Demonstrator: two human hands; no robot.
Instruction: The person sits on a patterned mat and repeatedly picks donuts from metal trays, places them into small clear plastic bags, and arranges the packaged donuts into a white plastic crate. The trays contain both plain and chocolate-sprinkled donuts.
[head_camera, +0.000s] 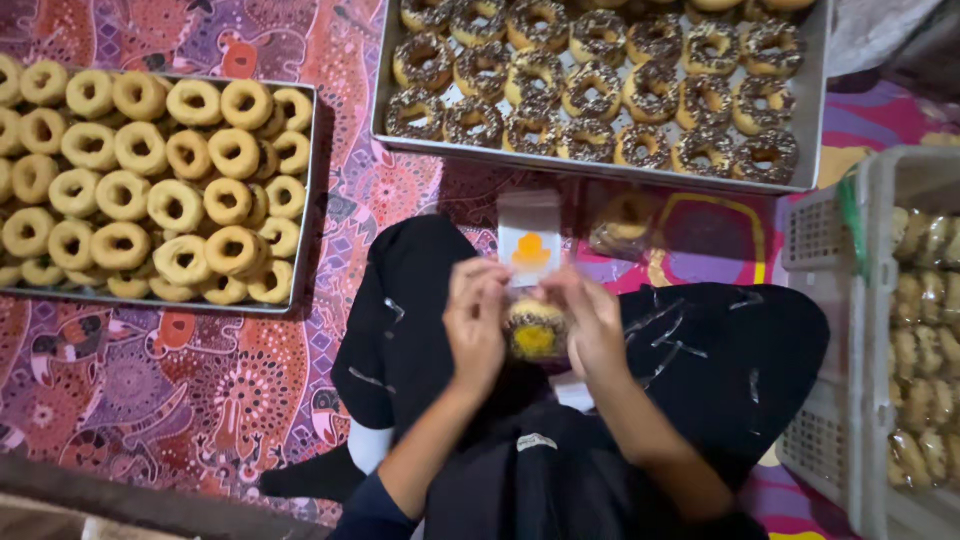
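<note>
Hands, left (475, 322) and right (597, 325), closed tight on bagged donut (536, 335) over lap; plain donuts tray (312, 170) left, sprinkled tray (815, 120) ahead, crate (868, 330) right.

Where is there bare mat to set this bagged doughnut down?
Bare patterned mat lies left of the black-trousered knee, below the metal tray of plain doughnuts. A narrower strip runs between that tray and the metal tray of sprinkled doughnuts. Right is crowded by the white plastic crate.

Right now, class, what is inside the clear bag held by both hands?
Inside the clear bag sits one sprinkled doughnut. The left hand and right hand cover its sides.
</note>
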